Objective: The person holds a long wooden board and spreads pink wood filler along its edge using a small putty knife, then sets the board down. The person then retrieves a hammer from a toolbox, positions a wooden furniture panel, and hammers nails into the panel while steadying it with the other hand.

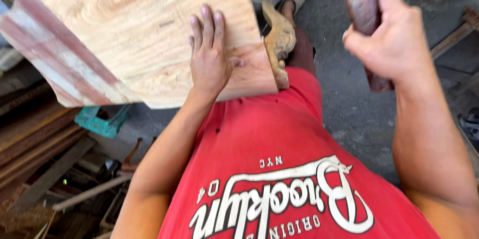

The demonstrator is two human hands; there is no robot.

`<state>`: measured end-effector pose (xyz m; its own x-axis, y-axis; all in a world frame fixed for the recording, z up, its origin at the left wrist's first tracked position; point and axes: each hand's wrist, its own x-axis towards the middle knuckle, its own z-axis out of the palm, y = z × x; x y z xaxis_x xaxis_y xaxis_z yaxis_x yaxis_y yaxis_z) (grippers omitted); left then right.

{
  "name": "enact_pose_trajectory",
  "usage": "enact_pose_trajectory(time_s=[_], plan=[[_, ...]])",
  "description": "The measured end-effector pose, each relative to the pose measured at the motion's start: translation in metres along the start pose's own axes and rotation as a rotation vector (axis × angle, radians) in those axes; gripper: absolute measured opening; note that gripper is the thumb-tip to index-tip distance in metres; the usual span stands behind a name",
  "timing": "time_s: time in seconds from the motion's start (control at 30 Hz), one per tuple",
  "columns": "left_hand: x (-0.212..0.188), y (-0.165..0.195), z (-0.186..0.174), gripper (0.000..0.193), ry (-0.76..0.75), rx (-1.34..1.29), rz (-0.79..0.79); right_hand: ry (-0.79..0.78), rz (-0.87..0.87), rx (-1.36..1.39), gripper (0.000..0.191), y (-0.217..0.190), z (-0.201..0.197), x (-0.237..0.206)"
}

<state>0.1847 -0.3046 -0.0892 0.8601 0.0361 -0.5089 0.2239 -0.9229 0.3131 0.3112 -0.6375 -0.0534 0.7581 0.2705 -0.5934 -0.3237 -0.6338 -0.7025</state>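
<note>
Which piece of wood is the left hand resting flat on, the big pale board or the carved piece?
The big pale board. The left hand lies flat on its grain, while the carved piece sits just past the board's right edge, untouched.

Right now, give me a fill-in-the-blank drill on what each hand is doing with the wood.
1. The left hand lies flat on a big wooden ____.
2. The right hand grips a dark wooden tool, and is raised ____ the board.
3. The carved piece sits by the board's ____ edge.
4. The person's shirt is ____.

Missing words: board; apart from; right; red
</note>
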Motion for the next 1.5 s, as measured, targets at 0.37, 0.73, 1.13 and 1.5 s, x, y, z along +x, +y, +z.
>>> enact_pose_trajectory(time_s=[0.37, 0.73, 1.13, 1.5], plan=[[0.003, 0.023, 0.000, 0.120, 0.031, -0.035, -0.021, -0.247, 0.237, 0.075, 0.080, 0.039, 0.048, -0.019], [0.063, 0.037, -0.024, 0.057, -0.241, 0.249, 0.451, -0.249, 0.254, 0.071, 0.078, 0.060, 0.062, -0.032], [0.079, 0.072, -0.015, 0.066, 0.034, 0.470, 0.398, -0.209, 0.281, 0.139, 0.077, 0.072, 0.072, -0.045], [0.133, 0.057, 0.011, 0.035, -0.850, 0.498, 0.577, -0.162, 0.354, 0.198, 0.077, 0.086, 0.073, -0.057]])
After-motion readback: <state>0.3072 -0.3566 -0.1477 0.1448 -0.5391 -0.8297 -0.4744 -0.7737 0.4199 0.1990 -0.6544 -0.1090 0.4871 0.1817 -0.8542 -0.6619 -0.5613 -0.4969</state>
